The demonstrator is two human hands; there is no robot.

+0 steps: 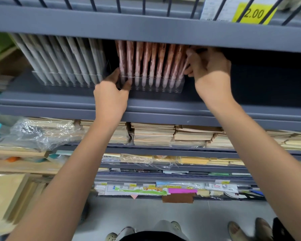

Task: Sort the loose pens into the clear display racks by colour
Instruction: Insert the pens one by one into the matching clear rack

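two hands reach up into a grey metal shelf (163, 108), one at each end of a clear rack (163, 89) that stands on it. the rack is filled with pink pens (146, 61), upright in a row, tips down behind its low front wall. the left hand (111, 94) grips the rack's left end: thumb curled across the front corner, fingers wrapped round the side, so the corner is pinched between them. the right hand (209, 66) is at the far right of the row, its back to the camera, fingers curled. its thumb, low, and fingertips, high, close on the end pen (182, 70), the last pink one on that side, which leans a little toward its neighbours. the top of that grip sits in shadow under the shelf above, so how much of the pen is held is hard to tell. just left, across a narrow gap, a second clear rack (47, 80) holds grey pens (63, 58), all tilted the same way. above, a yellow price tag (254, 13) shows behind dark wire bars. one level down lie stacks of tan notebooks (153, 134), some under crumpled clear wrap (42, 133). at the bottom edge, shoes (175, 226) stand on a pale floor
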